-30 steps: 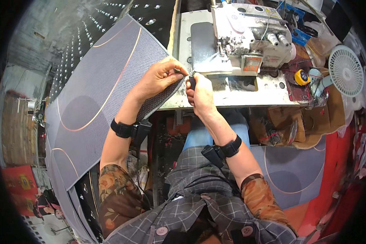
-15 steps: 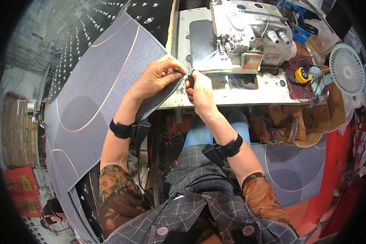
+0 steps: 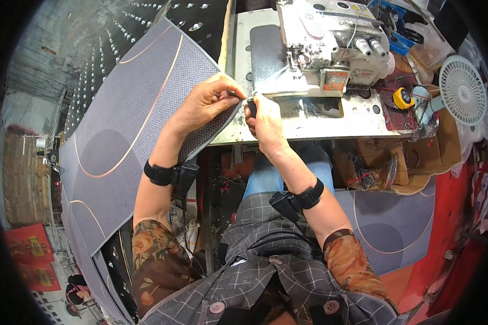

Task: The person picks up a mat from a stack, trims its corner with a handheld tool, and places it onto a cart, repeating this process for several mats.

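A large grey mat (image 3: 130,103) with curved pale lines and a stitched edge slopes down on the left. My left hand (image 3: 209,105) is closed at its corner, thumb and forefinger pinching the edge. Close against those fingertips, my right hand (image 3: 267,122) is closed round a small black-handled tool (image 3: 252,107), whose working end is too small to make out. Both hands are over the front edge of the pale machine table (image 3: 309,127). Just beyond them stands a sewing machine (image 3: 331,49) with a dark flat plate (image 3: 268,51) at its left.
At the right are a yellow tape measure (image 3: 403,99), a white fan (image 3: 462,89) and a cardboard box (image 3: 434,162). Another grey mat (image 3: 390,233) hangs below the box. A studded black surface (image 3: 200,40) lies at the far left. Another person (image 3: 77,292) shows at the lower left.
Both hands have shifted very slightly left, keeping their grips at the mat's corner. The person at the lower left has moved a little.
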The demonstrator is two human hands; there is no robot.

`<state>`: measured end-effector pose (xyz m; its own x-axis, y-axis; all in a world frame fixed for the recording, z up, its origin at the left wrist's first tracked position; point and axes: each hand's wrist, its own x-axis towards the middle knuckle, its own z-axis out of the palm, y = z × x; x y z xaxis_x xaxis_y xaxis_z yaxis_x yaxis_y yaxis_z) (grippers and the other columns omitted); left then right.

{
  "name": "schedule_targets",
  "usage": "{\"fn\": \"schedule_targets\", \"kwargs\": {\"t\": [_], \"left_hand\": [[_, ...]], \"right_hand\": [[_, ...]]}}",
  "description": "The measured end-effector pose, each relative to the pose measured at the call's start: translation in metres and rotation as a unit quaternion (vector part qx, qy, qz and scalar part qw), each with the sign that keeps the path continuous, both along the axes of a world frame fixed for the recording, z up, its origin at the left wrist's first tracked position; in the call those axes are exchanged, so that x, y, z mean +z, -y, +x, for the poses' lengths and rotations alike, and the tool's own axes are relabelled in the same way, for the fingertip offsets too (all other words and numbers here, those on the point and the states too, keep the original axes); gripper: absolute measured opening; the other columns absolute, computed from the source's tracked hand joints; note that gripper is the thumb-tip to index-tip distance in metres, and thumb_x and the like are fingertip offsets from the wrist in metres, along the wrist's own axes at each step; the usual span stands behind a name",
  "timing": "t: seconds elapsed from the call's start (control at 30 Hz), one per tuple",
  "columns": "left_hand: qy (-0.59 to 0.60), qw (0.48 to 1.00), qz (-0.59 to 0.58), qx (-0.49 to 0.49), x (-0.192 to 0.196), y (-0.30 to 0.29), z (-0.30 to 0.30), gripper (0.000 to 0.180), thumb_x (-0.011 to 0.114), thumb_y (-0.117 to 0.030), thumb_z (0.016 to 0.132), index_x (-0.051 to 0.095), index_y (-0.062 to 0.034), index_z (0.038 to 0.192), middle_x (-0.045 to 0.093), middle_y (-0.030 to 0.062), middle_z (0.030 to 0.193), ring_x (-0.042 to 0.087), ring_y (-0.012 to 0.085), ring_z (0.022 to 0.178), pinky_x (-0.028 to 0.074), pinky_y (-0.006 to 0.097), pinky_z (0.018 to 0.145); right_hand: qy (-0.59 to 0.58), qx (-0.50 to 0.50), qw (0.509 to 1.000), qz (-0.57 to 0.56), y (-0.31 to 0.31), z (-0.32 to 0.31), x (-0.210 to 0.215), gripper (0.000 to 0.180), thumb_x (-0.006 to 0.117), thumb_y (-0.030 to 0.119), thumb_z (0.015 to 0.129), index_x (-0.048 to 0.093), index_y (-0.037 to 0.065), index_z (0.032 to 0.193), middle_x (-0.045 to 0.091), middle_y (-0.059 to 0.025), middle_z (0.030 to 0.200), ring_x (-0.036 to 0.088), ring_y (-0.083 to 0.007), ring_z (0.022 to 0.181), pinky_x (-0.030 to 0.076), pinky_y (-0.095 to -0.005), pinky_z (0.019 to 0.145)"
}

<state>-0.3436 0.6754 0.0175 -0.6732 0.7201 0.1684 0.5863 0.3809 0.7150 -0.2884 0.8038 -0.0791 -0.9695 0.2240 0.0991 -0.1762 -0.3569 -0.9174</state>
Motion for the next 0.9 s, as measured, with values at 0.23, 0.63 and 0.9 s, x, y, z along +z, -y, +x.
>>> {"fn": "schedule_targets", "kwargs": {"t": [0.23, 0.63, 0.9], "left_hand": [[-0.016, 0.996, -0.067, -0.058, 0.021, -0.005, -0.003, 0.015, 0.063, -0.008, 0.081, 0.062, -0.0094, 0.095, 0.054, 0.0024, 0.086, 0.054, 0.0137, 0.077, 0.043, 0.025, 0.067], [-0.093, 0.932, -0.315, -0.155, 0.03, -0.024, -0.027, 0.018, 0.058, -0.021, 0.084, 0.057, -0.0039, 0.089, 0.056, 0.0149, 0.086, 0.057, 0.0325, 0.081, 0.045, 0.039, 0.07], [-0.224, 0.929, -0.293, -0.018, 0.017, -0.022, 0.003, 0.036, 0.06, -0.04, 0.081, 0.06, -0.0083, 0.098, 0.056, 0.0131, 0.099, 0.059, 0.033, 0.082, 0.048, 0.04, 0.07]], "right_hand": [[0.012, 0.032, 0.999, -0.033, -0.005, 0.007, 0.009, 0.036, 0.038, 0.031, 0.093, 0.048, 0.007, 0.069, 0.036, 0.0035, 0.049, 0.027, -0.005, 0.038, 0.02, -0.0212, 0.036], [0.154, 0.043, 0.974, -0.159, -0.05, 0.039, -0.026, 0.041, 0.041, 0.047, 0.092, 0.048, 0.012, 0.071, 0.037, 0.0038, 0.046, 0.031, -0.0055, 0.036, 0.026, -0.0209, 0.034], [0.056, -0.012, 0.998, 0.004, -0.054, 0.041, 0.002, 0.023, 0.062, 0.017, 0.085, 0.064, -0.002, 0.096, 0.051, 0.0014, 0.058, 0.033, -0.0021, 0.039, 0.028, -0.0193, 0.036]]}}
